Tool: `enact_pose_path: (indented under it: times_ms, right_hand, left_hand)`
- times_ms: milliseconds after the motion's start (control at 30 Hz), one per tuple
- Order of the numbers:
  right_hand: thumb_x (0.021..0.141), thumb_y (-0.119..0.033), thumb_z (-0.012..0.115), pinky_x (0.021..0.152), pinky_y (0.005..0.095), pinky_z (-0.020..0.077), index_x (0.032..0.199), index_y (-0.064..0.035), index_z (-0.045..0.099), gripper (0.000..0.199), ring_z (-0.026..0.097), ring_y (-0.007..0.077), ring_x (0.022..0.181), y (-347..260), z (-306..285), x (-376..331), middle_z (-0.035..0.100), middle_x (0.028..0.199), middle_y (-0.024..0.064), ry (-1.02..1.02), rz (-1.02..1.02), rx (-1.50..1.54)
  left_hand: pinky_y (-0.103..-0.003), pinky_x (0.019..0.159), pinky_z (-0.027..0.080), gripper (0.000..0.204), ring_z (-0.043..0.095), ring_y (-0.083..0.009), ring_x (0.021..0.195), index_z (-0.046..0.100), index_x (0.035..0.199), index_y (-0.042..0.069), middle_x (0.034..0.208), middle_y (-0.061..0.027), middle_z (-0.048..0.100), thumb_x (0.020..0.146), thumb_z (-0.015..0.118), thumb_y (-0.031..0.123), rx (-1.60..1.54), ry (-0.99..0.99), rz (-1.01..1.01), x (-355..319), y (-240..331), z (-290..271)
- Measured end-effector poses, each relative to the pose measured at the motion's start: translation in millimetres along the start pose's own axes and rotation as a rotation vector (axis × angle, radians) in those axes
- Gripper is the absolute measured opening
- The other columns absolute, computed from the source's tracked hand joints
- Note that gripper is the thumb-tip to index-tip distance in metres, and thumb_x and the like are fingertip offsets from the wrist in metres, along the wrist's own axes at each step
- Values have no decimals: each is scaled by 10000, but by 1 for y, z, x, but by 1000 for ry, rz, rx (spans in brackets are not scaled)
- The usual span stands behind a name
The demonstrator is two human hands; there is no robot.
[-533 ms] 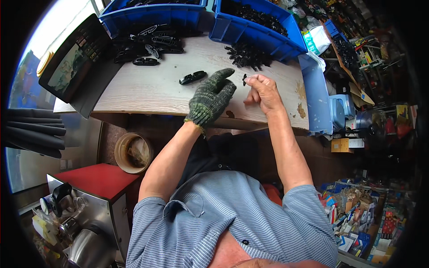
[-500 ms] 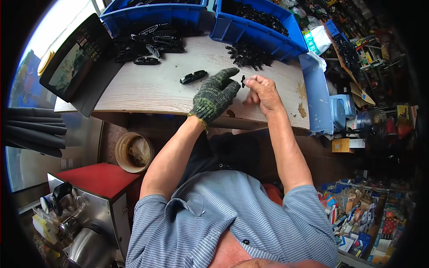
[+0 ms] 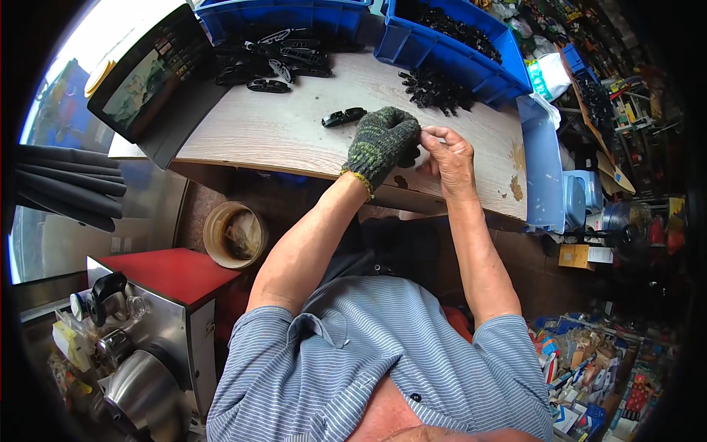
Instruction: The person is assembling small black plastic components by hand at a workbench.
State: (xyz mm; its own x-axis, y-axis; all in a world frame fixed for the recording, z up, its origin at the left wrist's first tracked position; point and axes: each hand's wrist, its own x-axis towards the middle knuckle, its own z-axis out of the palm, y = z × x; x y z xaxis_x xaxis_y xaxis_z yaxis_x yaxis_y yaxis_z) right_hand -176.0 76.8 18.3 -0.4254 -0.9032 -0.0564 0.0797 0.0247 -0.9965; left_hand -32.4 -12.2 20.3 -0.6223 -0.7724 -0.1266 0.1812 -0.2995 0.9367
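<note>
My left hand (image 3: 383,140) wears a dark green knitted glove, with its fingers curled in above the table's front part. Bare, my right hand (image 3: 451,163) pinches with thumb and forefinger right against the gloved fingertips. The small black part at this meeting point is almost wholly hidden by the fingers. Just left of the glove, a long black piece with a shiny end (image 3: 344,117) lies on the table (image 3: 250,140). Beyond my hands is a heap of small black parts (image 3: 438,92). Long black slotted pieces (image 3: 280,70) are piled at the far left.
Two blue bins (image 3: 471,68) (image 3: 294,16) stand along the back; the right one holds more small black parts. A tablet in a folding cover (image 3: 143,92) leans at the left. Below the table's edge stand a round bucket (image 3: 234,234) and a red-topped cabinet (image 3: 166,274).
My hands have come together: the gloved fingers, stretched out before, have curled in to meet my right fingertips, which held the small black part. The whole view has shifted slightly.
</note>
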Motion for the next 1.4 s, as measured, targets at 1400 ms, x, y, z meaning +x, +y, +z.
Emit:
enact_pose_path:
  times_ms: [1400]
  right_hand:
    - [858,-91,791,605,205,516,942,-55,718,117,604,56,606,-1,2,7,664,694,-25,-203,69,213]
  left_hand:
    - [-274,666,531,279,655,-111,760,708,1096,33,844,-55,717,906,736,235,375,-115,165,-29,12,-30]
